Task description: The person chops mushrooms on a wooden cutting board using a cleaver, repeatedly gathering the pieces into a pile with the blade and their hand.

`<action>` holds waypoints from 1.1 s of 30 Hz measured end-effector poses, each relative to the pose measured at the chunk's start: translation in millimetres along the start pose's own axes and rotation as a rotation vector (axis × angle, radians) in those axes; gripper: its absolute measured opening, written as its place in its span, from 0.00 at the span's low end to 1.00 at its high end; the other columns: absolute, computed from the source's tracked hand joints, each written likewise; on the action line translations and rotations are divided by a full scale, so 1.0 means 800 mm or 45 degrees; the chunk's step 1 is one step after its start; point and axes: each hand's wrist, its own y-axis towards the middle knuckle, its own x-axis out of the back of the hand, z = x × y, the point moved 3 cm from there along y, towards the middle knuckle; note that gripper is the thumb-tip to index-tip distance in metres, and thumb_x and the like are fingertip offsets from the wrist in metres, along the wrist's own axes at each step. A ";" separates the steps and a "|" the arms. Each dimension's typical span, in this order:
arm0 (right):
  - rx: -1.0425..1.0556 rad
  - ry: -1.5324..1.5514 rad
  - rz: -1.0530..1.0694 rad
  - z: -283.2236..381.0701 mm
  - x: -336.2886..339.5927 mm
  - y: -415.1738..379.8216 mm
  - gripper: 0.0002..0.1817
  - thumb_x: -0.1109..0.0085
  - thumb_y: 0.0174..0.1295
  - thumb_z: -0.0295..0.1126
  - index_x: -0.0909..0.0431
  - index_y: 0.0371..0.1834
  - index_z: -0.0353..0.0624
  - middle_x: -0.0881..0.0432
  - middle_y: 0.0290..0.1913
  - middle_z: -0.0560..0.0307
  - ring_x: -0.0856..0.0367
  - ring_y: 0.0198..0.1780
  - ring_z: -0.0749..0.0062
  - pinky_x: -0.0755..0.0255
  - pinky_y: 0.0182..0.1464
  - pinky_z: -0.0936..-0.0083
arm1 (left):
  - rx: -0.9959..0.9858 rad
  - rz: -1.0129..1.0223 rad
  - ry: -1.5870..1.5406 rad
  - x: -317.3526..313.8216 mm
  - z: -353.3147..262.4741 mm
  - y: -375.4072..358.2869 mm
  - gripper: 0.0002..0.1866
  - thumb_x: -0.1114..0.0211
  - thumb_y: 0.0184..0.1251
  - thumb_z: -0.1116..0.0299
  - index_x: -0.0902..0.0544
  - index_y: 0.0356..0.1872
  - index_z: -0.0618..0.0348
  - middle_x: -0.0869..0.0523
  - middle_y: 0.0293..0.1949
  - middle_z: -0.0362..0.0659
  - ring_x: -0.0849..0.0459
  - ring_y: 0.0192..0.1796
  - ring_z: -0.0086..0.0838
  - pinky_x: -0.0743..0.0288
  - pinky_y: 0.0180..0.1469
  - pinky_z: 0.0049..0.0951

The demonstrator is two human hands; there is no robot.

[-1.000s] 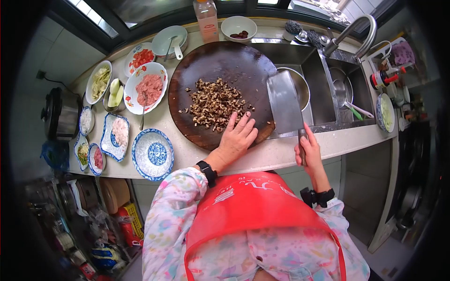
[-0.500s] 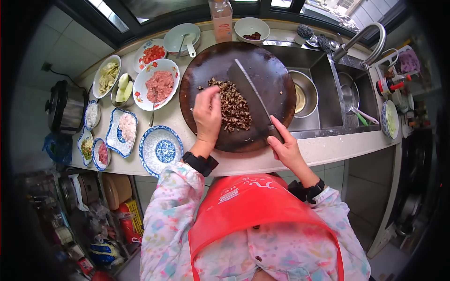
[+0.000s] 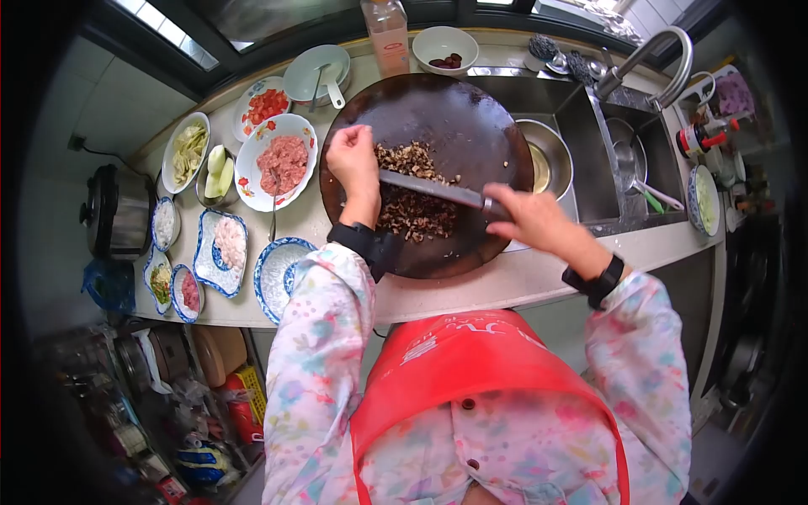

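Note:
My right hand [image 3: 534, 215] grips the dark handle of a cleaver [image 3: 431, 187], whose blade points left across the round dark wooden chopping board [image 3: 471, 109]. The blade lies over a pile of finely chopped brown pieces [image 3: 417, 220], which look like mushroom, hiding part of it. Chopped bits show on both sides of the blade. Near the blade's tip, my left hand [image 3: 353, 164] is raised above the board's left edge. Its fingers are curled and closed together; whether anything is between them is hidden.
Left of the board stand a bowl of minced meat [image 3: 284, 160] with a spoon, diced tomato [image 3: 267, 107], a blue-patterned bowl [image 3: 271, 278] and several small dishes. Behind are a bottle [image 3: 389, 42] and a white bowl [image 3: 444, 40]. The sink [image 3: 581, 160] with its faucet [image 3: 652, 63] lies right.
The cleaver has swung from pointing away at the board's right to lying leftward across the pile. My right hand has moved up and right; my left hand has moved up and left, off the pile.

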 end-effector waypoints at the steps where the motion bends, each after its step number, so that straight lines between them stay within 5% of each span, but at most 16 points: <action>1: -0.009 -0.014 -0.018 0.001 0.022 0.007 0.29 0.35 0.52 0.42 0.34 0.55 0.45 0.18 0.33 0.47 0.18 0.34 0.52 0.27 0.33 0.60 | 0.086 0.015 -0.108 0.000 -0.005 0.007 0.09 0.36 0.58 0.71 0.19 0.34 0.67 0.17 0.26 0.41 0.21 0.28 0.21 0.28 0.32 0.21; 5: 0.075 -0.188 -0.024 0.013 0.068 0.018 0.19 0.34 0.46 0.33 0.30 0.41 0.43 0.20 0.32 0.51 0.19 0.36 0.55 0.27 0.33 0.60 | 0.397 0.009 -0.313 0.036 -0.016 0.005 0.07 0.35 0.57 0.72 0.20 0.31 0.66 0.20 0.22 0.39 0.27 0.21 0.17 0.35 0.22 0.18; 7: 0.022 -0.232 -0.030 0.014 0.052 0.021 0.15 0.36 0.43 0.30 0.30 0.34 0.43 0.21 0.28 0.53 0.19 0.32 0.55 0.27 0.32 0.61 | 0.337 -0.032 -0.171 0.037 0.010 -0.007 0.06 0.35 0.56 0.72 0.20 0.30 0.65 0.22 0.20 0.38 0.30 0.18 0.16 0.40 0.19 0.16; 8: 0.016 -0.267 -0.053 0.006 0.038 0.021 0.15 0.36 0.43 0.30 0.30 0.33 0.44 0.21 0.27 0.53 0.19 0.32 0.54 0.27 0.31 0.61 | 0.437 -0.143 -0.136 0.038 0.025 -0.015 0.06 0.35 0.55 0.72 0.20 0.28 0.66 0.20 0.20 0.39 0.27 0.19 0.18 0.36 0.21 0.18; 10: 0.026 -0.274 -0.117 -0.017 0.008 0.017 0.13 0.37 0.42 0.29 0.30 0.30 0.44 0.21 0.25 0.54 0.19 0.29 0.55 0.27 0.30 0.62 | 0.040 -0.230 0.138 0.025 0.023 -0.012 0.06 0.36 0.54 0.73 0.19 0.28 0.67 0.17 0.23 0.40 0.23 0.23 0.21 0.29 0.27 0.23; 11: 0.017 -0.262 -0.109 -0.027 -0.001 0.011 0.13 0.37 0.42 0.29 0.30 0.30 0.44 0.21 0.25 0.54 0.19 0.29 0.55 0.27 0.30 0.62 | -0.063 -0.248 0.187 0.018 -0.002 -0.019 0.06 0.36 0.53 0.73 0.18 0.28 0.67 0.17 0.23 0.41 0.22 0.24 0.22 0.27 0.29 0.25; 16: 0.100 -0.303 -0.154 0.001 0.056 0.030 0.12 0.38 0.43 0.30 0.30 0.29 0.44 0.21 0.24 0.53 0.19 0.28 0.57 0.28 0.29 0.63 | 0.475 -0.042 -0.202 0.045 -0.007 -0.003 0.05 0.36 0.56 0.72 0.20 0.30 0.63 0.21 0.21 0.38 0.27 0.19 0.19 0.35 0.21 0.18; 17: 0.107 -0.311 -0.095 0.015 0.056 0.023 0.12 0.38 0.43 0.30 0.30 0.29 0.44 0.21 0.24 0.54 0.19 0.28 0.57 0.28 0.28 0.63 | 0.449 -0.055 -0.248 0.054 -0.016 -0.011 0.04 0.36 0.56 0.73 0.20 0.29 0.62 0.22 0.20 0.37 0.30 0.18 0.16 0.39 0.19 0.16; 23: 0.093 -0.276 -0.139 -0.018 -0.010 0.007 0.12 0.39 0.42 0.29 0.30 0.30 0.44 0.21 0.23 0.53 0.19 0.27 0.57 0.28 0.27 0.62 | 0.018 -0.208 0.111 0.040 0.010 -0.029 0.07 0.37 0.55 0.74 0.19 0.31 0.68 0.18 0.25 0.40 0.23 0.27 0.20 0.28 0.32 0.21; 28: 0.115 -0.286 -0.235 -0.005 0.040 0.030 0.13 0.38 0.41 0.29 0.31 0.30 0.44 0.22 0.23 0.53 0.20 0.28 0.57 0.28 0.28 0.61 | 0.235 -0.139 -0.178 0.047 -0.005 -0.003 0.05 0.37 0.55 0.74 0.20 0.28 0.66 0.20 0.22 0.39 0.25 0.24 0.19 0.31 0.29 0.20; 33: 0.069 -0.382 -0.165 -0.007 0.026 0.054 0.13 0.37 0.40 0.30 0.30 0.29 0.45 0.22 0.24 0.53 0.20 0.27 0.56 0.28 0.28 0.61 | 0.212 -0.225 0.107 0.037 0.029 0.011 0.05 0.37 0.54 0.72 0.20 0.26 0.65 0.19 0.23 0.40 0.24 0.24 0.21 0.30 0.29 0.22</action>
